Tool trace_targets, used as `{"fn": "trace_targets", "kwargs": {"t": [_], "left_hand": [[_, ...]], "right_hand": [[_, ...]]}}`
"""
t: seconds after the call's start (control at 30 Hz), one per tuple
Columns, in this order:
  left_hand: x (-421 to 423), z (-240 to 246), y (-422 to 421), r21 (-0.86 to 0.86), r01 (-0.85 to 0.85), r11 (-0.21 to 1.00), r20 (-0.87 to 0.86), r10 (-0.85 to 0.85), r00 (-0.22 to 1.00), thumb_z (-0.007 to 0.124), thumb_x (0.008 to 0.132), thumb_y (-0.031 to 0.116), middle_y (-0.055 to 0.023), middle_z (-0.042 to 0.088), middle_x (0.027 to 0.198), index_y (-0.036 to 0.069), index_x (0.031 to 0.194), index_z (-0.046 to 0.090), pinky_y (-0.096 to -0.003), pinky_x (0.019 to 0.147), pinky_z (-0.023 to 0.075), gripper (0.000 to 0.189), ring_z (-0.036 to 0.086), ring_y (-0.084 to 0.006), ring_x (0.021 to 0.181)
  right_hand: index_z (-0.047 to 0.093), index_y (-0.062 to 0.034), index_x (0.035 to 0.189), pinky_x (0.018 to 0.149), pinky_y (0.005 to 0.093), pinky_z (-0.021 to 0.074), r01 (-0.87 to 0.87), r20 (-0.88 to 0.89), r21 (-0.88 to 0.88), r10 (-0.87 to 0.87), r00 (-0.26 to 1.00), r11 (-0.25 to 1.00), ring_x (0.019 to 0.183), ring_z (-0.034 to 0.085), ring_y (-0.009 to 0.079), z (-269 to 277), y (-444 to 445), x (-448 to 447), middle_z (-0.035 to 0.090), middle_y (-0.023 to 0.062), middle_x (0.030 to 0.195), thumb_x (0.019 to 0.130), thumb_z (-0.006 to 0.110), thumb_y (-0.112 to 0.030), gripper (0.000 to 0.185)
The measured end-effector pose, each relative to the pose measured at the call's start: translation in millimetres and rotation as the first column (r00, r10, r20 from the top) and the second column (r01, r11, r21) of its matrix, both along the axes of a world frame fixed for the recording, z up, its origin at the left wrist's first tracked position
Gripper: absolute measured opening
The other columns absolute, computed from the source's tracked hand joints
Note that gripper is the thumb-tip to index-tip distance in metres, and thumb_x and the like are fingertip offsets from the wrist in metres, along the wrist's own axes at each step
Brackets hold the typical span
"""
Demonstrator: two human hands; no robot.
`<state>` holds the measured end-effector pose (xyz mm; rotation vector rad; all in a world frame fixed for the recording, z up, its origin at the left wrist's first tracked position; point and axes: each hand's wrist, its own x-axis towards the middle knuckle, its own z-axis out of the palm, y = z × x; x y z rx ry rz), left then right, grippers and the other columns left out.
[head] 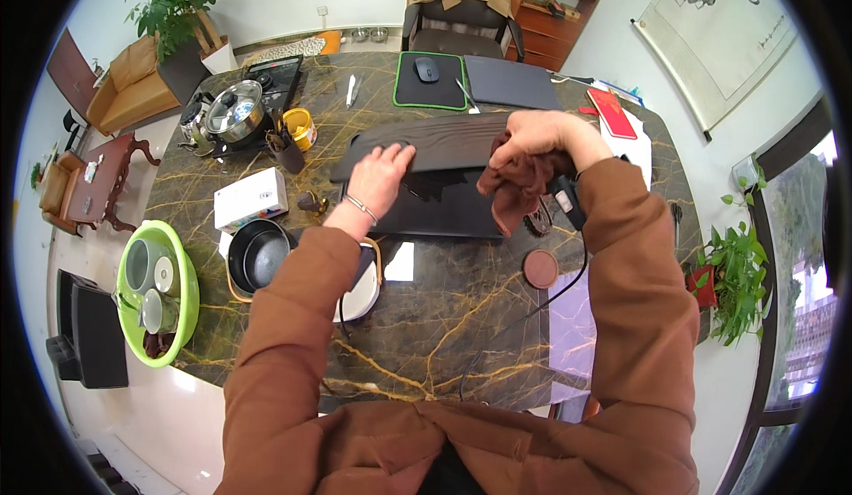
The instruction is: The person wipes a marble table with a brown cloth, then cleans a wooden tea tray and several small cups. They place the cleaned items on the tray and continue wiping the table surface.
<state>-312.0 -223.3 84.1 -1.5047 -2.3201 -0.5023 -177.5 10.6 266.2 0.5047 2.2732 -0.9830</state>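
Note:
My left hand (378,179) grips the near left edge of a dark wood-grained board (452,139), its fingers over the top face. The board is raised and tilted above a shallow black tray (432,219), which has a shiny wet-looking patch inside. A bunched brown cloth (512,192) hangs from my right hand (539,136), at the right end of the board. Whether those fingers also touch the board is hidden. Beside the cloth lies a black device with a cable (567,202), partly covered by my sleeve.
On the marble-patterned table (426,335) are a black pot (258,255), a tissue box (251,195), a glass-lidded pot (234,112), a round brown coaster (540,269) and a mouse pad (413,89). A green basin (190,295) holding containers stands at the left edge.

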Motion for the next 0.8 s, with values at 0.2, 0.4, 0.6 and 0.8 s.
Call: {"fn": "trace_targets", "kwargs": {"t": [0.2,0.4,0.6,0.8], "left_hand": [[-13.8,49.8,-2.4,0.052,0.015,0.999,-0.170,-0.005,0.985,0.064,0.079,0.003,-0.0078,0.068,0.115,0.010,0.115,0.062,-0.0407,0.078,0.0576,0.036,0.067,-0.0332,0.098],[-15.6,61.8,-16.0,0.126,0.054,0.991,-0.052,-0.048,0.998,0.068,0.076,0.001,-0.0095,0.070,0.112,0.009,0.116,0.063,-0.0396,0.077,0.0570,0.041,0.068,-0.0313,0.097],[0.3,52.0,-24.1,0.263,0.043,0.964,0.162,-0.088,0.983,0.068,0.083,0.007,-0.0136,0.072,0.094,0.008,0.115,0.066,-0.0415,0.073,0.0552,0.032,0.069,-0.0343,0.085],[9.4,49.4,-26.9,0.313,-0.030,0.949,0.267,-0.057,0.962,0.067,0.087,0.012,-0.0184,0.067,0.076,0.010,0.114,0.068,-0.0418,0.064,0.0512,0.027,0.067,-0.0360,0.071]], "right_hand": [[0.072,0.0062,0.098,0.075,0.0307,0.0540,-0.037,-0.227,0.165,0.075,0.971,0.986,0.082,0.068,0.0176,28.6,-0.8,17.1,0.073,0.0116,0.090,0.078,0.073,-0.026,0.038],[0.064,0.0080,0.108,0.080,0.0302,0.0530,0.136,-0.748,-0.056,-0.132,0.651,0.989,0.086,0.065,0.0133,13.7,-6.2,82.3,0.070,0.0098,0.091,0.085,0.072,-0.019,0.036],[0.066,0.0061,0.103,0.078,0.0284,0.0502,0.387,-0.647,-0.132,-0.374,0.664,0.913,0.086,0.059,0.0098,-63.4,5.5,149.2,0.067,0.0042,0.092,0.088,0.071,-0.021,0.032],[0.068,0.0039,0.106,0.075,0.0274,0.0514,0.499,-0.397,-0.703,-0.862,0.316,0.507,0.083,0.063,0.0113,-169.4,-11.6,168.5,0.069,0.0057,0.095,0.091,0.072,-0.024,0.032]]}}
